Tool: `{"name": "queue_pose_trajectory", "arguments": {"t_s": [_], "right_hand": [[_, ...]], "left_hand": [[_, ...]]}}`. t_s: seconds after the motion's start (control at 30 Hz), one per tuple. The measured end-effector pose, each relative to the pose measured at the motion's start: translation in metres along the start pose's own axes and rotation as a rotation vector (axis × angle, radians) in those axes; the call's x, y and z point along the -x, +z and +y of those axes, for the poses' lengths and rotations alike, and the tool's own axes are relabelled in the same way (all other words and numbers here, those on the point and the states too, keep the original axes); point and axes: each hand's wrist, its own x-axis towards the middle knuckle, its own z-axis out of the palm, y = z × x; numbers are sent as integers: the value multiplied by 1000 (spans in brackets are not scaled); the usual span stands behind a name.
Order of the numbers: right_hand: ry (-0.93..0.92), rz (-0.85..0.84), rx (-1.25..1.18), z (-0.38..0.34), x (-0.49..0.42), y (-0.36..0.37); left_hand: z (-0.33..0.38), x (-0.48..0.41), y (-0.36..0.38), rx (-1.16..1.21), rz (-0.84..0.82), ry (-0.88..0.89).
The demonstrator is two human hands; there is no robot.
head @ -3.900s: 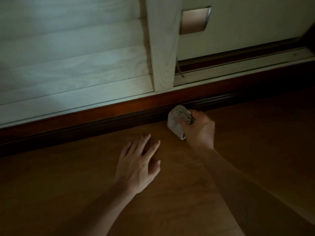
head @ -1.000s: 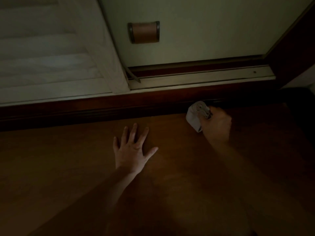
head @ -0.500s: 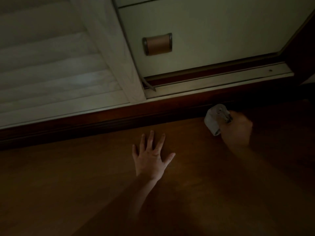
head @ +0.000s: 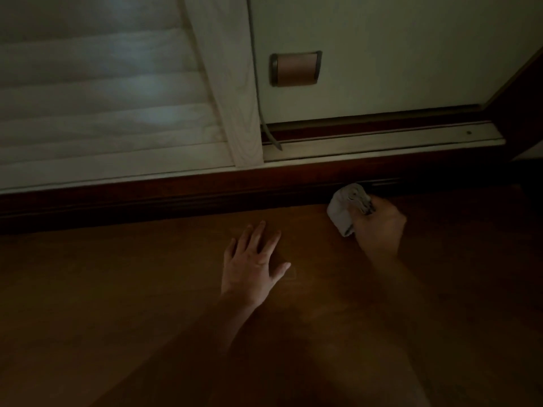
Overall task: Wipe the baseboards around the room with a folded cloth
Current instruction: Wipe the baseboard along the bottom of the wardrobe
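From the head view, the folded cloth (head: 346,205) has travelled rightward along the baseboard (head: 176,195) since the earliest picture. Back then it sat just below the foot of the louvred door (head: 102,98); now it lies under the plain sliding door (head: 396,54), below and a little right of the recessed pull handle (head: 295,68). Compared with half a second ago it seems to have slipped back a touch to the left. The left hand (head: 252,265) had slightly bent fingers at first and is now spread flat.

The right hand (head: 379,227) is clenched around the cloth, fingers curled over the bundle, with its pale folded end sticking out to the left of the knuckles. The top of the cloth meets the dark lower moulding of the baseboard, at the far edge of the wooden floor (head: 117,289) towards its right side. The light is dim, so I cannot tell whether the cloth's lower end touches the boards.

The left hand lies palm down on the floor with fingers straight and thumb out, holding nothing, near the baseboard but apart from it and well left of the cloth.
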Motion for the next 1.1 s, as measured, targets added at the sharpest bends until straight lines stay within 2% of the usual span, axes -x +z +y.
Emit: {"name": "queue_pose_trajectory", "arguments": {"t_s": [0.1,0.2,0.4,0.67,0.97,1.1], "right_hand": [[37,-25,17,-18,13,16],[-73,-83,12,-51,32,38],[-151,-186,-22,-80,49,54],[-104,-103,-10,-28,15,15],[59,-28,-1,35,-28,-38],[-51,-8,0,39,-30,-39]], "left_hand": [[-3,3,4,27,65,-4],[-3,3,10,32,100,-2],[-9,4,16,46,198,-25],[10,-10,11,5,182,10],[33,-24,21,-36,112,-7],[37,-26,22,-48,96,-22]]}}
